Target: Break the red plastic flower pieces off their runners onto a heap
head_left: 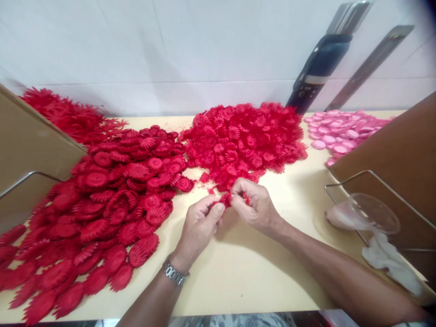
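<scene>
Near the middle of the table, my left hand [201, 219] pinches a small red fringed disc [225, 199] between thumb and fingers. My right hand [255, 203] closes on the disc's right side, so both hands hold it just above the tabletop. Fingers cover most of the piece. Just beyond my hands lies a heap of red fringed pieces [245, 136] with small red scraps at its near edge. A larger pile of red toothed discs [112, 204] spreads to the left of my left hand, many lying flat and overlapping.
Thin-fingered red pieces [68, 116] lie at the back left and pale pink discs [344, 131] at the back right. A dark bottle [316, 63] and a metal ruler [371, 66] lean by the wall. A clear plastic cup [364, 213] and crumpled tissue [391, 263] sit beside the right panel.
</scene>
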Demonstrator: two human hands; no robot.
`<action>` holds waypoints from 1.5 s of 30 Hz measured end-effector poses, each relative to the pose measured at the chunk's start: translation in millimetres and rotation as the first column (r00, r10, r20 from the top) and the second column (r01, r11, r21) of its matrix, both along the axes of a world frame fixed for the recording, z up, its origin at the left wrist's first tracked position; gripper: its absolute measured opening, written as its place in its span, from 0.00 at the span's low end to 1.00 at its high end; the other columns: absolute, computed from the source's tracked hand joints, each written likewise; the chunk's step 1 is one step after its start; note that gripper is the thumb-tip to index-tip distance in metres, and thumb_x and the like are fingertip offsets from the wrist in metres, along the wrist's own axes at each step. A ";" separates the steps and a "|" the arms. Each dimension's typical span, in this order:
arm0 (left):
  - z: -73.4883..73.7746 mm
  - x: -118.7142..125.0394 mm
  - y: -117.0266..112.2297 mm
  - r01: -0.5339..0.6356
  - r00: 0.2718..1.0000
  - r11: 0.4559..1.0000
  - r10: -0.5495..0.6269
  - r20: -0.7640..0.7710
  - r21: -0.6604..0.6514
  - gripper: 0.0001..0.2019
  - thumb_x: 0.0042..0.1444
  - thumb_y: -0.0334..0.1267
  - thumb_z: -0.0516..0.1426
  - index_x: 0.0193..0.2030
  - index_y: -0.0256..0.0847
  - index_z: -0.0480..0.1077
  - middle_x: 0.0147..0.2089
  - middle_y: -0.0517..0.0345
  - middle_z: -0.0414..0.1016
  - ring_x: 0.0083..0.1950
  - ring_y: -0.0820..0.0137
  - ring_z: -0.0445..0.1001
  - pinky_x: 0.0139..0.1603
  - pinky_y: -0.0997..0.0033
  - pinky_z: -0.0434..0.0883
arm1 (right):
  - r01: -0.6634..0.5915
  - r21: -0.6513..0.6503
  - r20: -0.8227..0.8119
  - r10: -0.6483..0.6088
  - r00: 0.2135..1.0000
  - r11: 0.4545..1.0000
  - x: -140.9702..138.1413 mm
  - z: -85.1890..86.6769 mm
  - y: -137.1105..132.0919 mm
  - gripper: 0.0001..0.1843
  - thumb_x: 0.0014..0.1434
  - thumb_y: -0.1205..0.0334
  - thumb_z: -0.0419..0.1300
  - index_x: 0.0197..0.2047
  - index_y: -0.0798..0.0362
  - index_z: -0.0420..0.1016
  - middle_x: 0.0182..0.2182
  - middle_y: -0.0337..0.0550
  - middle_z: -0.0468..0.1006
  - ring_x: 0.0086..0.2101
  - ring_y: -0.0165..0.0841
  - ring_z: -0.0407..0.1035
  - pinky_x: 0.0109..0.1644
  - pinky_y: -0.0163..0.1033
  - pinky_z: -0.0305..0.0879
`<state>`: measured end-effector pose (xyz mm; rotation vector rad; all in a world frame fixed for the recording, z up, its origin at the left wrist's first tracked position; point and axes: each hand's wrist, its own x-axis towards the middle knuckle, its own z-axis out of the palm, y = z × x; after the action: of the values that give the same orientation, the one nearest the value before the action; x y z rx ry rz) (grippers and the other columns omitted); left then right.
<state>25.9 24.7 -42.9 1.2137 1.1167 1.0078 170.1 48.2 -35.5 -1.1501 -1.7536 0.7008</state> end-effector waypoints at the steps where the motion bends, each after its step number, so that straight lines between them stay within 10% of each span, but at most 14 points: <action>1: -0.1 -0.1 -0.4 -0.009 1.000 1.000 0.009 -0.017 0.008 0.16 0.53 0.48 0.55 0.23 0.39 0.61 0.18 0.66 0.59 0.17 0.80 0.55 0.16 0.79 0.51 | 0.018 0.006 0.002 -0.018 1.000 1.000 -0.5 -0.3 -0.4 0.08 0.48 0.70 0.51 0.21 0.52 0.57 0.17 0.34 0.60 0.19 0.25 0.54 0.23 0.32 0.52; 17: 0.2 -4.8 2.0 -0.023 1.000 1.000 0.022 0.022 0.012 0.13 0.56 0.45 0.52 0.26 0.38 0.65 0.19 0.62 0.65 0.20 0.76 0.64 0.22 0.77 0.59 | 0.193 0.305 0.313 -0.289 0.905 0.933 29.1 6.1 25.6 0.09 0.57 0.60 0.53 0.26 0.52 0.67 0.24 0.41 0.69 0.25 0.29 0.61 0.30 0.36 0.57; 23: 2.1 -2.8 1.9 -0.040 0.988 0.995 0.053 -0.142 0.095 0.19 0.58 0.49 0.47 0.22 0.39 0.61 0.19 0.62 0.62 0.21 0.75 0.62 0.24 0.75 0.59 | -0.223 -0.150 -0.031 0.221 0.975 0.963 7.3 14.3 5.0 0.05 0.53 0.61 0.59 0.31 0.53 0.69 0.27 0.39 0.71 0.28 0.28 0.66 0.31 0.34 0.63; 28: -0.6 -1.2 -0.2 -0.017 0.973 0.993 0.044 -0.226 0.118 0.20 0.59 0.51 0.45 0.23 0.39 0.61 0.18 0.62 0.62 0.21 0.75 0.61 0.23 0.75 0.57 | -0.219 -0.304 -0.193 0.165 0.967 0.927 0.1 5.5 1.8 0.06 0.53 0.62 0.57 0.27 0.55 0.67 0.24 0.39 0.72 0.27 0.29 0.68 0.32 0.36 0.64; 45: -3.8 4.1 1.5 0.034 0.992 0.999 -0.032 -0.118 0.010 0.15 0.55 0.44 0.52 0.22 0.38 0.60 0.17 0.66 0.60 0.17 0.79 0.59 0.18 0.80 0.56 | -0.057 0.096 0.218 0.035 0.975 0.994 -0.9 -8.9 -0.1 0.17 0.61 0.64 0.47 0.20 0.52 0.52 0.16 0.32 0.55 0.18 0.23 0.51 0.22 0.31 0.50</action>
<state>30.1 26.3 -46.7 1.3111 1.1801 0.9284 169.3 48.1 -44.4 -1.1536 -1.9796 0.5221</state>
